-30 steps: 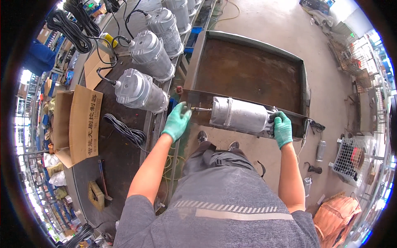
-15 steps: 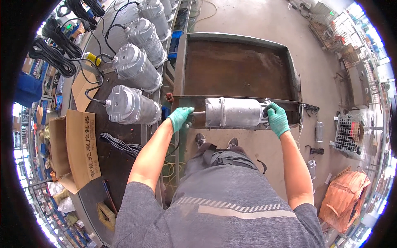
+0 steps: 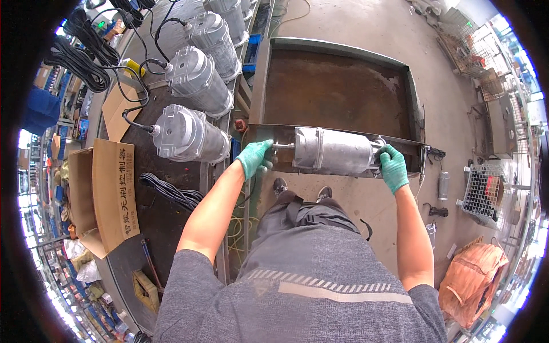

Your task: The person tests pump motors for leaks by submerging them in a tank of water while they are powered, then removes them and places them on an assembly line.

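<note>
A silver cylindrical motor point(image 3: 334, 150) lies lengthwise across in front of me, over the near edge of a metal tank point(image 3: 415, 103). My left hand point(image 3: 255, 159), in a green glove, has its fingers closed around the end of the thin shaft point(image 3: 284, 146) sticking out of the motor's left end. At the other end my right hand point(image 3: 393, 167), gloved alike, grips the motor's end fitting point(image 3: 377, 150); its fingertips are partly hidden behind it.
Several similar housings point(image 3: 189, 134) with black cables stand on the bench to the left. An open cardboard box point(image 3: 114, 197) and a coiled cable point(image 3: 171, 192) lie nearer. On the right are a wire basket point(image 3: 483, 191) and an orange-brown bag point(image 3: 472, 280).
The motor and both hands have shifted slightly right in the picture, and its right end sits lower. The whole view has also shifted a little. Both hands keep their hold.
</note>
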Demonstrator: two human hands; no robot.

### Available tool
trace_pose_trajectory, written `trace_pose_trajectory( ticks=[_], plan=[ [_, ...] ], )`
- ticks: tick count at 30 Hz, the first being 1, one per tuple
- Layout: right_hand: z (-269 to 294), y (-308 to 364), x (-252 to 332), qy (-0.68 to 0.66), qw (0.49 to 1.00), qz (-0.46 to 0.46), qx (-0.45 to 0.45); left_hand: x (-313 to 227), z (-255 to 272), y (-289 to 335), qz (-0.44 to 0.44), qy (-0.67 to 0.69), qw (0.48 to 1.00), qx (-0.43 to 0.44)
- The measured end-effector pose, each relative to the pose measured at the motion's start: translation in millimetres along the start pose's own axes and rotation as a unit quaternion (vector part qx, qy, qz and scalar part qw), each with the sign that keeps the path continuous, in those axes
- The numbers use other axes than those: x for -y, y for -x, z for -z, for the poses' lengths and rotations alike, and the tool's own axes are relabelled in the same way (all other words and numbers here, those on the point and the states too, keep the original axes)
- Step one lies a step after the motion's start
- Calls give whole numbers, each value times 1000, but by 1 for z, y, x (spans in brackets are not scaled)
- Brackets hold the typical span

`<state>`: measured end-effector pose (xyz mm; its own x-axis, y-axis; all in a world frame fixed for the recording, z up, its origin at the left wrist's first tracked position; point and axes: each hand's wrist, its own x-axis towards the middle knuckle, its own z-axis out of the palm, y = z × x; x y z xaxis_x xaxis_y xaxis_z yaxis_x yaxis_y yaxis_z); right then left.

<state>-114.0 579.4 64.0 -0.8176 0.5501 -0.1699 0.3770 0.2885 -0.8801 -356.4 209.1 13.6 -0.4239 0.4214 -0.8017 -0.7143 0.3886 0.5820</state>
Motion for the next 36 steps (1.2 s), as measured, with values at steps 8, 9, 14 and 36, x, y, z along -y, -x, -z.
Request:
trace_pose_trajectory(
  ticks=[8, 9, 14, 36],
  plan=[
    [0, -1, 0, 0, 1000, -17, 17, -19, -11, -11, 48, -79, 994, -51],
    [1, -1, 1, 0, 1000, -18, 15, -21, -12, -13, 48, -80, 994, -49],
    [1, -3, -3, -6, 1000, -4, 17, -20, -5, -21, 61, -60, 996, -23],
    [1, 0, 13, 16, 1000, -14, 18, -3, 2, -19, -226, -254, 940, 15]
  ],
)
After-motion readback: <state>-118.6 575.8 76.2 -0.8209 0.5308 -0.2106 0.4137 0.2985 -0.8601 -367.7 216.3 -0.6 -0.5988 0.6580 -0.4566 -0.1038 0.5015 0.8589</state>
